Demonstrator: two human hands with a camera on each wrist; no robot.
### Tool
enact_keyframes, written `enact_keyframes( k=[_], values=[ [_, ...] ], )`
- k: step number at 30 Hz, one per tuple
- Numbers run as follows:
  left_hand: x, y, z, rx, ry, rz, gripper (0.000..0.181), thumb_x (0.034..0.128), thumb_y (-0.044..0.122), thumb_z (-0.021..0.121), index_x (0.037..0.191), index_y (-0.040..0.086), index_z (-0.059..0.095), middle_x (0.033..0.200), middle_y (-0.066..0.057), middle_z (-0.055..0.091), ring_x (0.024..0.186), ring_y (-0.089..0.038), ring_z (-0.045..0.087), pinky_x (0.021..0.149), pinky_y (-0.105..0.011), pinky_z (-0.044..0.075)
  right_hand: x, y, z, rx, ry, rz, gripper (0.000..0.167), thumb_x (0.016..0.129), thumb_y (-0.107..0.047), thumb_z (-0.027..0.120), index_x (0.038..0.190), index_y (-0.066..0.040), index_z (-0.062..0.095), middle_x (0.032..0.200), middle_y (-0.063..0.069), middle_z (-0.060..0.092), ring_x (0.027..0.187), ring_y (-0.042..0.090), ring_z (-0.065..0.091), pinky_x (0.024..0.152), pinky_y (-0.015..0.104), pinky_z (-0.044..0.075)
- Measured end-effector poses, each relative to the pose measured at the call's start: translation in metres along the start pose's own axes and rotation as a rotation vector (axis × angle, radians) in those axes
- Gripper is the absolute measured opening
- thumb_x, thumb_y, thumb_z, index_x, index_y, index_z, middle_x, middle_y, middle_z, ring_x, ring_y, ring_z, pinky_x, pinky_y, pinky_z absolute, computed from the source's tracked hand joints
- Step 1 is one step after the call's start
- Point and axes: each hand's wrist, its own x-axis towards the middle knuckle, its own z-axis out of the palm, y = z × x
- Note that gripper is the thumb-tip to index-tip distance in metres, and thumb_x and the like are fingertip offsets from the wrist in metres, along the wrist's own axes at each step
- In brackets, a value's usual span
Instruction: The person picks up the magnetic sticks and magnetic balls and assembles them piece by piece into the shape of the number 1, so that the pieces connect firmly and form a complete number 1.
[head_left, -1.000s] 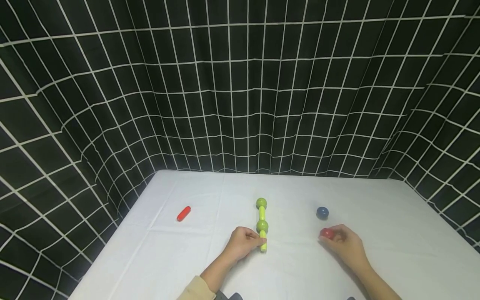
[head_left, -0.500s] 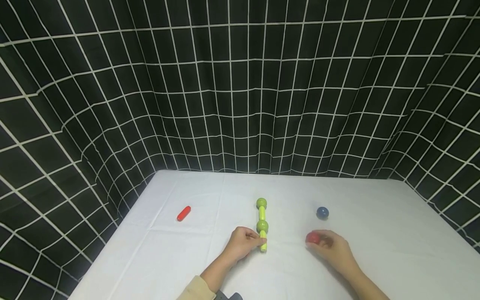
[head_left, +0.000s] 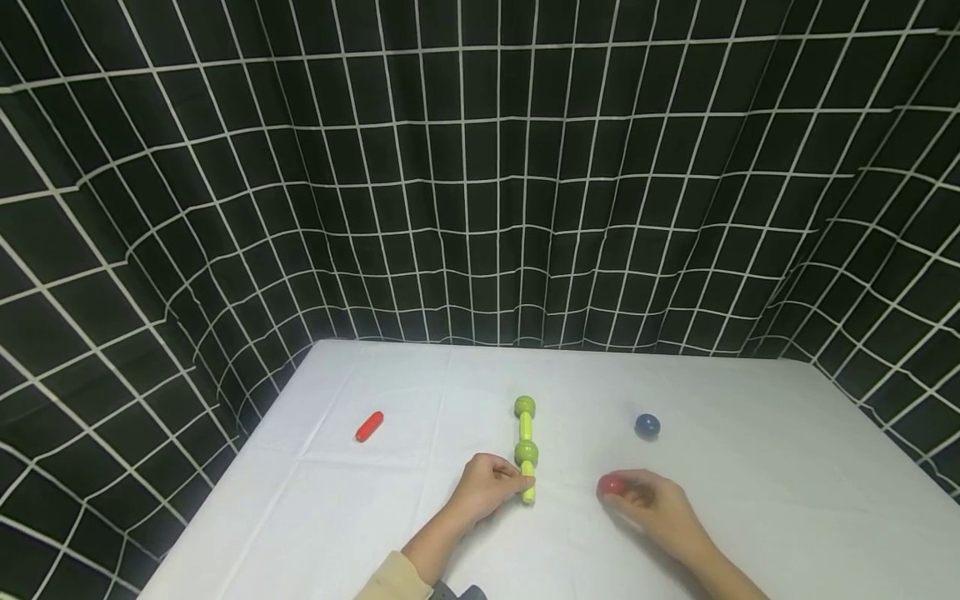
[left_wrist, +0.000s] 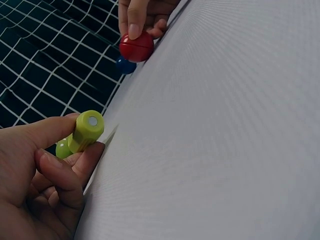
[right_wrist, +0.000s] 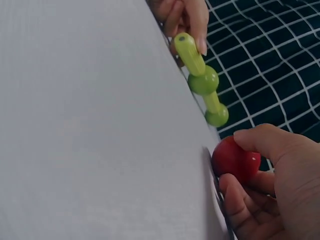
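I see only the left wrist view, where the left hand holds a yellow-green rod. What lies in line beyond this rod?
Observer: Beyond the held rod come a green ball, a second rod and a far green ball.
Operator: Is some loose piece outside my view?
Observer: Yes, a red rod lies on the white cloth, left of this row in the head view.
Operator: Does the blue ball touch the red ball? They overlap for me.
Observer: No, the head view shows white cloth between them.

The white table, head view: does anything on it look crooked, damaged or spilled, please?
Nothing stands out, and no spill shows. The green chain in the left hand is nearly straight; the right hand holds a red ball with no visible damage; the blue ball and red rod lie apart.
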Motion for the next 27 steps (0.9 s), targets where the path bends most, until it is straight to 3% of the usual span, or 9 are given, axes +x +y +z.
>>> enact_keyframes(
  k=[14, 21, 27],
  values=[
    [0.0, 0.0, 0.0, 0.009, -0.003, 0.005, 0.028, 0.0757, 0.031, 0.074, 0.082, 0.004, 0.068, 0.052, 0.004, 0.052, 0.042, -0.006, 0.039, 0.039, -0.016, 0.034, -0.01, -0.012, 0.018, 0.108, -0.075, -0.109, 0.038, 0.072, -0.025, 0.079, 0.101, -0.006, 0.065, 0.072, -0.001, 0.059, 0.059, 0.003, 0.052, 0.055, 0.019, 0.047],
    [-0.001, 0.0, 0.0, 0.011, 0.001, 0.008, 0.028, 0.0756, 0.03, 0.074, 0.082, 0.004, 0.068, 0.053, 0.003, 0.055, 0.043, -0.005, 0.041, 0.04, -0.016, 0.035, -0.013, -0.023, 0.03, 0.124, -0.097, -0.076, 0.038, 0.069, -0.029, 0.08, 0.096, -0.008, 0.065, 0.068, -0.001, 0.056, 0.056, 0.004, 0.05, 0.053, 0.019, 0.046],
    [-0.003, 0.001, 0.0, 0.022, 0.005, 0.006, 0.028, 0.0754, 0.03, 0.074, 0.081, 0.004, 0.068, 0.053, 0.003, 0.055, 0.044, -0.005, 0.041, 0.04, -0.016, 0.036, -0.017, -0.032, 0.042, 0.147, -0.096, -0.124, 0.036, 0.068, -0.027, 0.081, 0.092, -0.005, 0.065, 0.063, 0.0, 0.055, 0.053, 0.002, 0.048, 0.05, 0.018, 0.043]
  ],
)
